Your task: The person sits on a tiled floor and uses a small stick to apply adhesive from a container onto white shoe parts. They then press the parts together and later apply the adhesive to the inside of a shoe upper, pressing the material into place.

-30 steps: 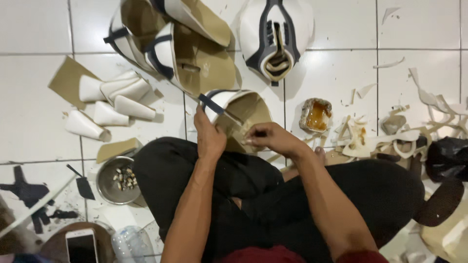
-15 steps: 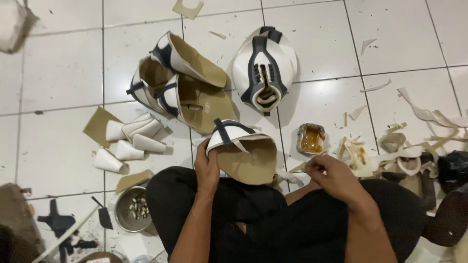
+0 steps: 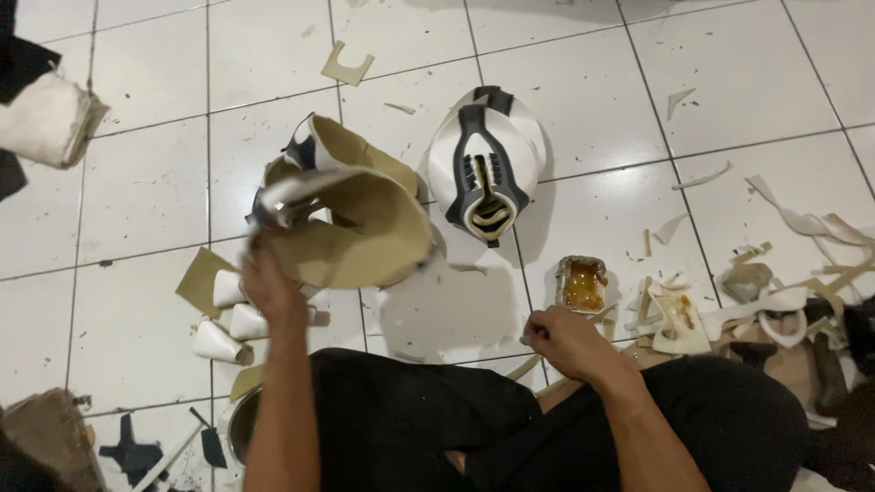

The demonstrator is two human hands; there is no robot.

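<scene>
Foam shell piece (image 3: 351,228) hangs clamped in the left hand (image 3: 269,287) above bare tile; right hand (image 3: 565,342), fist closed, rests near the glue tin (image 3: 583,282).

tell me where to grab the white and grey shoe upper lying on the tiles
Probably best to take the shoe upper by its two white flanks, coming straight down from above. It lies domed side up with nothing on it, so the sides are free all round. The tan opening at its near end looks like thin, floppy edge, so a pinch there would likely bend it.
</scene>
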